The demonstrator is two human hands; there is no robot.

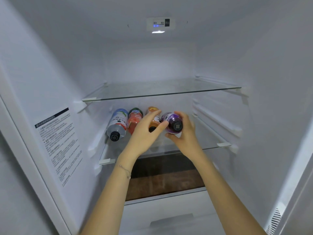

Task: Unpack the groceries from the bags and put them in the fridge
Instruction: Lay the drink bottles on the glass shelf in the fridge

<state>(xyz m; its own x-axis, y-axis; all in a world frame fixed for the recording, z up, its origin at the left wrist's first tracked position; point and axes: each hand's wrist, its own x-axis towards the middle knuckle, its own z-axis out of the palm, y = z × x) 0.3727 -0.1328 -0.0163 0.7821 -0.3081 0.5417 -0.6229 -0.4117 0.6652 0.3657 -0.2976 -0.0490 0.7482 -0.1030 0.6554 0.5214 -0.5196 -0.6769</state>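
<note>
Seemingly the purple bottle (172,123) is being laid on the glass shelf (210,146), at the row's three o'clock end. The right hand (184,133) curls round it, while the left hand (144,131), fingers straight, steadies the orange bottle (152,109). Next, release gently.

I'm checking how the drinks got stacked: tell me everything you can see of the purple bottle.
The purple bottle looks like plastic holding dark purple drink, with a white-and-purple label and a dark cap. It lies on its side, cap toward the camera, rightmost of four on the lower glass shelf, beside the orange bottle. The right hand grips it; the left hand touches it.
</note>
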